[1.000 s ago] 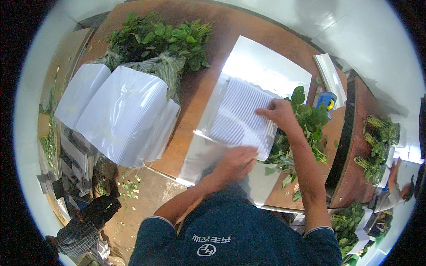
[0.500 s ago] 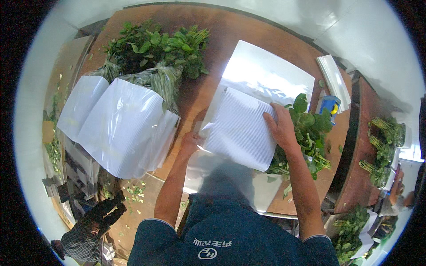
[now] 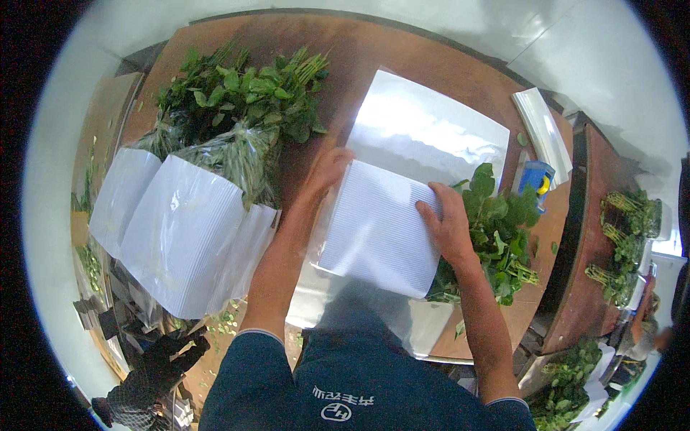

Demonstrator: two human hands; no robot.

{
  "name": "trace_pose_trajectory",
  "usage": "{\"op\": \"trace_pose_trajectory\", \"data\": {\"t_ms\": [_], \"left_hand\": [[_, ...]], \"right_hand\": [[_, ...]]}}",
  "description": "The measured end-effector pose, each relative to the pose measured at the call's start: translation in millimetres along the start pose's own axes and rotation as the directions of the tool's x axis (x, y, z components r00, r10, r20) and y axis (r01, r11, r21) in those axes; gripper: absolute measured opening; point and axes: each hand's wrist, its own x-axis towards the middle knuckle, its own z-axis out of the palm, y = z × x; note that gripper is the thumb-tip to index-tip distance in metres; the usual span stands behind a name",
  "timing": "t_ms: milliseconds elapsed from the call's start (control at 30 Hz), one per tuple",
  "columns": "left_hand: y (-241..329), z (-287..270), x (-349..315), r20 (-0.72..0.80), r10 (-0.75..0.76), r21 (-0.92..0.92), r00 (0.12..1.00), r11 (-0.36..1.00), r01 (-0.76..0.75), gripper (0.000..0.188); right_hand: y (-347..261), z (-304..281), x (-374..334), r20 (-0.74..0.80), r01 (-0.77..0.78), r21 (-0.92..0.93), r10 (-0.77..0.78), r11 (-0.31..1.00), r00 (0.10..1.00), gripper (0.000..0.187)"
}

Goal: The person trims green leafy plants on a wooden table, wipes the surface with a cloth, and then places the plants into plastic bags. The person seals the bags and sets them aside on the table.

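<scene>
A white corrugated cardboard sheet (image 3: 377, 226) lies before me, with clear plastic showing along its left side. My left hand (image 3: 334, 169) is at the sheet's upper left corner, fingers bent and closed against it; they look slightly blurred. On the sheet's right edge, my right hand (image 3: 449, 226) is closed, thumb and forefinger on top, the other fingers partly hidden. Beneath and beyond the cardboard is a shiny clear plastic stack (image 3: 424, 129). Leafy green stems (image 3: 499, 208) lie just right of the right hand, partly behind the forearm.
At left on the brown table (image 3: 309, 43) lie bunches wrapped in white corrugated sheets and plastic (image 3: 183, 230), leaves pointing away. A blue tape dispenser (image 3: 533, 179) and folded white strips (image 3: 543, 133) lie at right. More greenery (image 3: 618, 244) sits on a side table. Another person (image 3: 140, 388) is at lower left.
My left hand has moved away from me, up the cardboard's left side to its upper corner. The right hand still holds the right edge; the sheet sits slightly nearer to me in view.
</scene>
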Motion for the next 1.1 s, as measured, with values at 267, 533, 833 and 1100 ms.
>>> {"op": "trace_pose_trajectory", "data": {"t_ms": [267,533,833,1100], "left_hand": [[93,45,82,0.289,0.151,0.363,0.945,0.897,-0.254,0.037],[221,40,-9,0.277,0.375,0.217,0.884,0.872,-0.438,0.021],[201,-3,-144,0.231,0.622,0.391,0.748,0.645,-0.657,0.015],[160,-18,-188,0.293,0.711,0.495,0.639,0.460,-0.738,0.017]], "right_hand": [[1,-2,2,-0.011,0.031,-0.018,-0.031,0.999,0.999,0.051],[-26,-30,15,-0.114,0.078,-0.053,-0.084,0.996,0.990,0.055],[-84,-106,48,-0.053,0.480,-0.426,-0.551,0.767,0.833,0.059],[-90,-105,0,0.083,0.596,-0.460,-0.637,0.658,0.767,0.028]]}}
